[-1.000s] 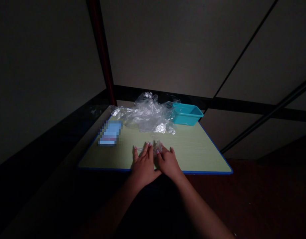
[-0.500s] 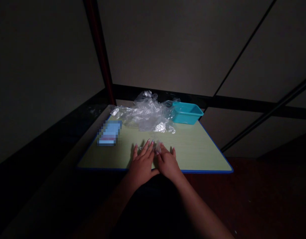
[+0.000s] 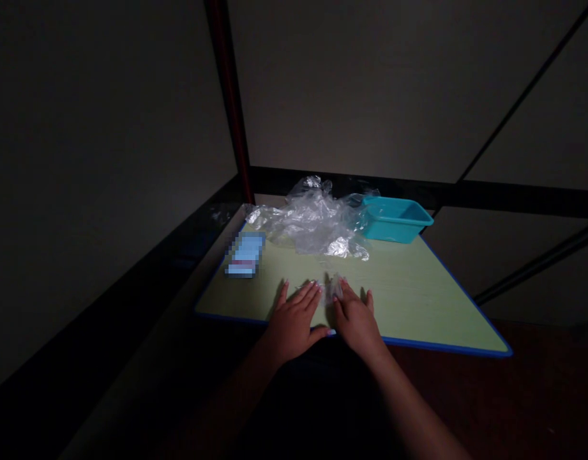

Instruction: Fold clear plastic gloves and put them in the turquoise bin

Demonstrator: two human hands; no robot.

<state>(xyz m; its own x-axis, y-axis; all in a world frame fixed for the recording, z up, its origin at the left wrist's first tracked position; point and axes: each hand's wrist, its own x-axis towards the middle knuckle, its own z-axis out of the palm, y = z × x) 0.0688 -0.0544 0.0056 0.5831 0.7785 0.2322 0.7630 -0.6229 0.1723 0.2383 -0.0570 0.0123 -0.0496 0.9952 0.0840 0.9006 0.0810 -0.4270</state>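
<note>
Spreading beneath the grip, a pale green table (image 3: 418, 306) with blue edging (image 3: 447, 347) stands in dim light, grey walls (image 3: 346, 89) beyond. A small clear film (image 3: 337, 289) lies between the left hand (image 3: 294, 322), spread flat, and the right hand (image 3: 358, 321), curled against it; whether the right pinches it, I cannot tell.

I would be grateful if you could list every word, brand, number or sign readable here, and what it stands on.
No text can be read.
Bluish rectangle on the table: pixelated, so any text on it is unreadable.
Teal tub, large crumpled clear plastic: no lettering visible.
Small clear plastic at the right hand: partly covered and dim; no lettering can be made out.
</note>
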